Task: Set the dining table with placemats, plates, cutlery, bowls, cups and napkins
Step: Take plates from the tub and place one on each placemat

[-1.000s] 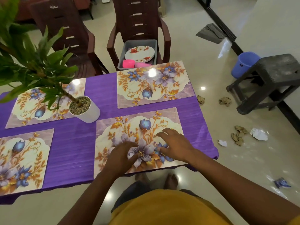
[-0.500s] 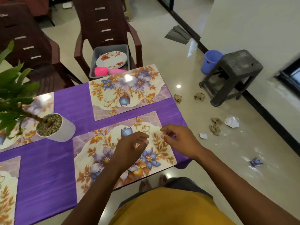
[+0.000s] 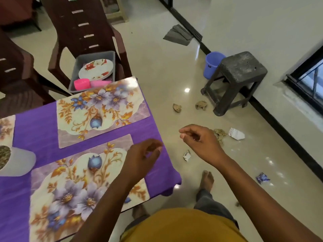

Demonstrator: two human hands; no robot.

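Observation:
Two floral placemats lie on the purple table: a near placemat in front of me and a far placemat behind it. My left hand hovers over the near placemat's right end, fingers loosely curled, holding nothing. My right hand hangs in the air past the table's right edge, also loosely curled and empty. A grey tub on a brown chair holds a floral plate and pink cups.
A white plant pot stands at the table's left. A third placemat shows at the far left edge. On the floor to the right are a dark stool, a blue bucket and scattered paper scraps.
Both hands lifted off the near placemat and moved right; my right hand now hangs past the table edge. The view swung to the right.

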